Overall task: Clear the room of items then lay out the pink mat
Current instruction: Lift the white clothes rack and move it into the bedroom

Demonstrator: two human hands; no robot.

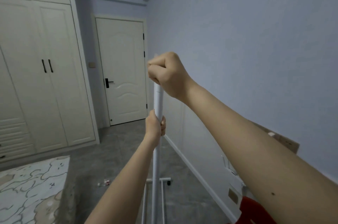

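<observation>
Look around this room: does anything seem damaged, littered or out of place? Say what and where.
Small litter lies on the grey floor near the wheeled base of the white pole that both hands grip. On the right wall, a brown patch looks like exposed or damaged surface.

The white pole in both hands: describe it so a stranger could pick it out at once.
Start at the closed door in the far wall, then come toward the camera along the right-hand wall. The white pole stands upright there, the right hand gripping its top and the left hand lower down. Unlike anything nearby, it rises from a wheeled base on the grey floor.
</observation>
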